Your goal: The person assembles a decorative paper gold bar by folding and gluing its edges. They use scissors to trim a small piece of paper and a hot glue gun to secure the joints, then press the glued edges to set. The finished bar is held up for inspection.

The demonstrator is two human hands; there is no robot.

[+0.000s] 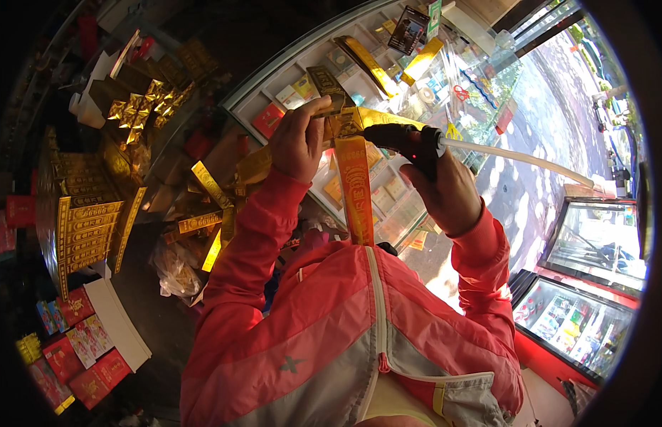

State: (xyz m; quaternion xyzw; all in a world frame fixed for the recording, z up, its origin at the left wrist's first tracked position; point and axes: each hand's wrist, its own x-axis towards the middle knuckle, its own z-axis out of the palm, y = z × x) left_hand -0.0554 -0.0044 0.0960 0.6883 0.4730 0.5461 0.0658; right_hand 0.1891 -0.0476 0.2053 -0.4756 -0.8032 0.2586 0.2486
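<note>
Gold folded paper strips [354, 188] cross above the glass counter, and one hangs down in front of my jacket. My left hand [299, 139] pinches them near the crossing, fingers closed. In my right hand [448, 192] is a black glue gun [402, 139], gripped around its handle, with a small red light showing. A long pale glue stick [516, 153] sticks out from its back end. The gun's nozzle meets the gold strips at the crossing; whether it touches them I cannot tell.
Beneath my hands is a glass display counter [313, 53] with small boxes inside. Stacked gold paper pieces [89, 220] stand at the left. Loose gold strips [210, 185] and a clear plastic bag [178, 267] lie nearer. Glass-topped coolers [569, 324] stand at the right.
</note>
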